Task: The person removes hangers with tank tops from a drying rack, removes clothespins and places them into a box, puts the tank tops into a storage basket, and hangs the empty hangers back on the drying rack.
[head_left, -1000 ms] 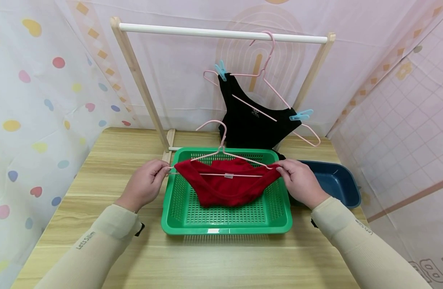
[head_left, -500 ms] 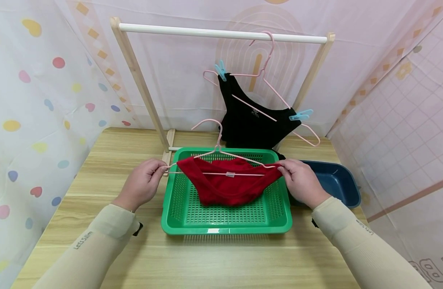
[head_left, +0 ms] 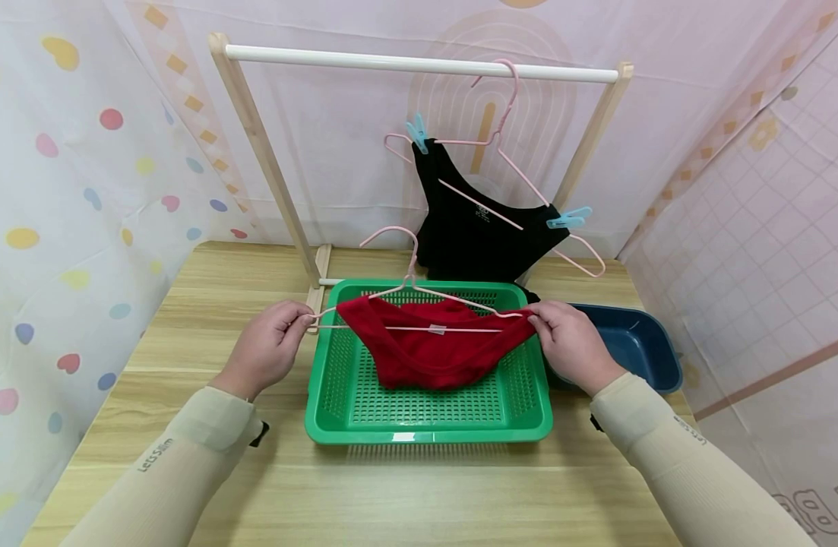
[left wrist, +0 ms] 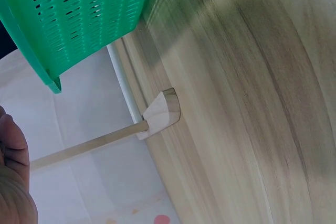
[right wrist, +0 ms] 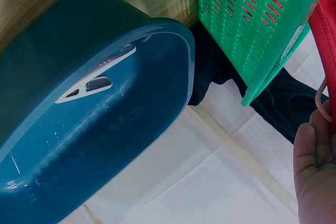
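- Left hand (head_left: pixel 267 349): thumb and fingers pinched together on one end of a pink clothes hanger (head_left: pixel 411 267).
- Right hand (head_left: pixel 570 346): pinching the red top (head_left: pixel 435 361) by its shoulder at the hanger's other end.
- The red top spans the hanger over a green basket (head_left: pixel 487 436), toward the table's (head_left: pixel 419 494) back edge.
- Blue basin (head_left: pixel 630 342): near the table's right edge.

The person's right hand (right wrist: pixel 317 177) holds red cloth (right wrist: pixel 324 38) at its fingertips, touching a thin pink hanger's curved end (right wrist: pixel 317 98). Just beyond the fingers are a green slotted plastic basket (right wrist: pixel 244 43) and black cloth (right wrist: pixel 281 98); farther from the hand, a blue oblong plastic basin (right wrist: pixel 152 95) contains a pale clip (right wrist: pixel 101 70).
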Available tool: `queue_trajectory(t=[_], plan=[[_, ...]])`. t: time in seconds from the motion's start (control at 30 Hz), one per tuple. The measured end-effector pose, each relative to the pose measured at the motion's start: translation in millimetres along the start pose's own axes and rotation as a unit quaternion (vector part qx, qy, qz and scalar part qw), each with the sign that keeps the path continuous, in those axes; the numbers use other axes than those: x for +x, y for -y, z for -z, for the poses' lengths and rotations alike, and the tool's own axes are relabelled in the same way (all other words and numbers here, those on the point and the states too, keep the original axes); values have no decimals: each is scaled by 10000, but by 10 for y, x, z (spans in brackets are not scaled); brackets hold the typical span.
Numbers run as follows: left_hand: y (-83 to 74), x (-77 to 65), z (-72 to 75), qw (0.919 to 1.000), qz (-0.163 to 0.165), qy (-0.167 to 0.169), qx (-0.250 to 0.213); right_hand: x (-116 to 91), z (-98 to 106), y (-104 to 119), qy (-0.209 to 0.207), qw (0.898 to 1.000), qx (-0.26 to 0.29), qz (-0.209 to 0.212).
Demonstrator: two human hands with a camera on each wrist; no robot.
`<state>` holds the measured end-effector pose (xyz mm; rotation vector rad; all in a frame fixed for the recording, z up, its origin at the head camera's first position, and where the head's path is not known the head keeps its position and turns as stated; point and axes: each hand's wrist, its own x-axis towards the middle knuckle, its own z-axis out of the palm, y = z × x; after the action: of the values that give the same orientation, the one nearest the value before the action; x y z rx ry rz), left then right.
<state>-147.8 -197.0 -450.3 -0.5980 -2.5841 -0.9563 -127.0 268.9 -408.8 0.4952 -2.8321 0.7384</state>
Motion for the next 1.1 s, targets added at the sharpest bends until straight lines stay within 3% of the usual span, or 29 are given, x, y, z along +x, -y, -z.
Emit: queue_trajectory(t=[0.43, 1.1], plan=[[9, -16, 20, 10000, -37, -74, -24, -3, -3, -18, -56, 9999, -96, -111], [47, -31, 60, 9996, -46, -218, -149, -7, 8, -1, 86, 9976, -251, -640]])
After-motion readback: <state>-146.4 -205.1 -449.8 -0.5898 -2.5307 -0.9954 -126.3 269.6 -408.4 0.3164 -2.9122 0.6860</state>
